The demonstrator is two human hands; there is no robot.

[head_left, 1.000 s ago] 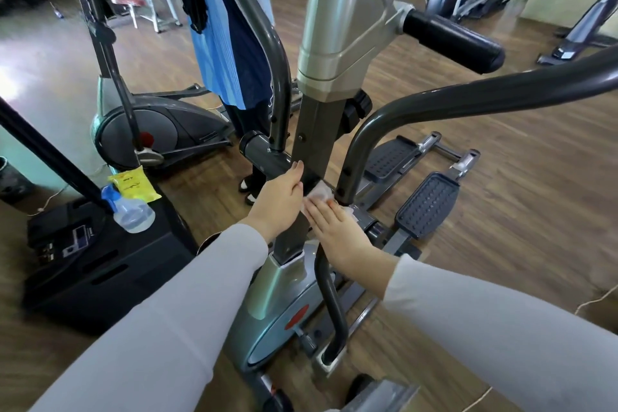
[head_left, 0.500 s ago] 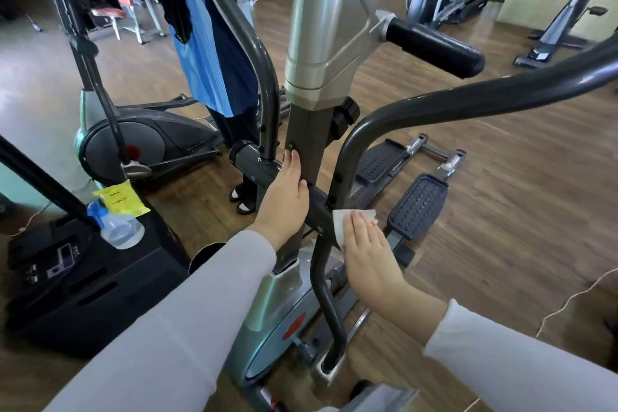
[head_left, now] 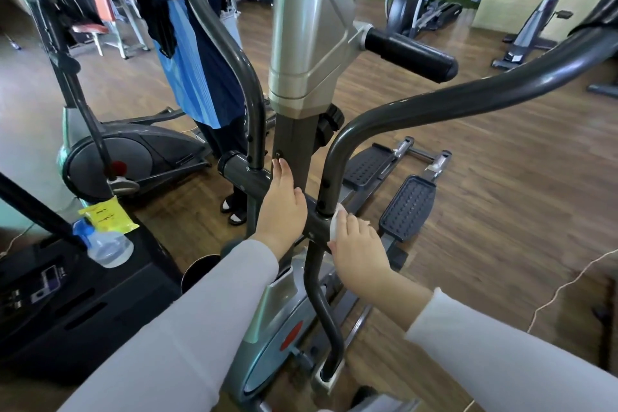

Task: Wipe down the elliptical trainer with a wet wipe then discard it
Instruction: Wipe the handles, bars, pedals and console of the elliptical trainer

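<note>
Left hand (head_left: 282, 211) open and flat on the elliptical trainer (head_left: 307, 43), fingers straight, pointing up its tall middle post. Right hand (head_left: 359, 247) bent over a white wet wipe (head_left: 335, 226), pressing it on the dark tube (head_left: 329, 177) just beside. Foot pedals (head_left: 409, 207) pointing away past the right hand.
</note>
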